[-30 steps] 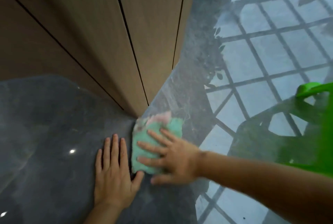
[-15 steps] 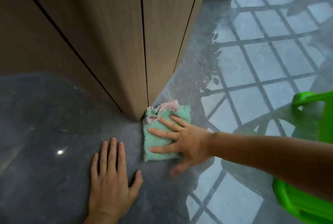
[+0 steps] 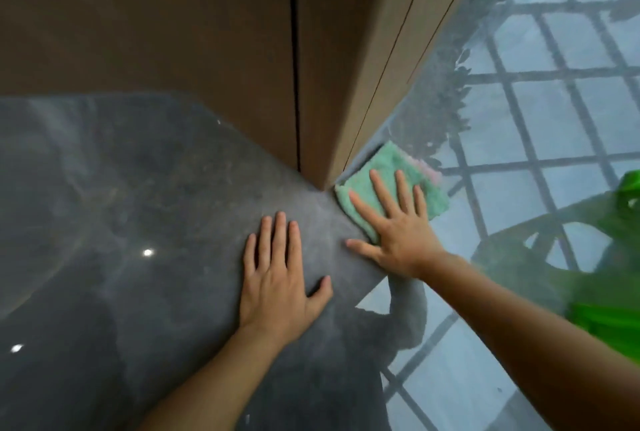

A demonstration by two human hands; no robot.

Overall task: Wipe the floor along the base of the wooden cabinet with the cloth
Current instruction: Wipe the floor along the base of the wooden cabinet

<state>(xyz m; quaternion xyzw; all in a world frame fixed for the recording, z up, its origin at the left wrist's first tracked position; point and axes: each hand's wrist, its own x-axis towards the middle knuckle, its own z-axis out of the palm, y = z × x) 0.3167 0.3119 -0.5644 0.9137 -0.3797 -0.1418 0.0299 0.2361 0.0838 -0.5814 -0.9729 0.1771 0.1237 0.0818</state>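
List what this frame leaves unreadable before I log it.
- Green plastic object: head view, cut off by the right edge and blurred; can't identify it.
- Cloth: partly hidden under the right hand.
- Wooden cabinet: top cropped by the frame.
- Floor: glare masks any dirt.

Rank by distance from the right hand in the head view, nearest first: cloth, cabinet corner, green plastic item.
From the right hand:
1. cloth, under its fingers
2. cabinet corner, up-left, beside the cloth
3. green plastic item, far right edge
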